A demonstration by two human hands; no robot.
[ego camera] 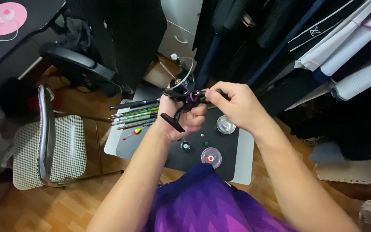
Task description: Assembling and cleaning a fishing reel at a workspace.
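Reel (181,86) clamped upright in left hand (181,116), right hand (232,103) fingers (209,93) pinching its purple end, axis running sideways between both hands

Black spinning fishing reel (181,92) with purple accents, wire bail up, raised above the dark mat

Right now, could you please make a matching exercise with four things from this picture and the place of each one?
Things:
1. reel
2. rods
3. round tin
4. chair

Places:
A. on the floor, left of the mat
B. on the mat, under the right hand
C. held up in the left hand
D. on the mat's left side

Pairs: 1-C, 2-D, 3-B, 4-A
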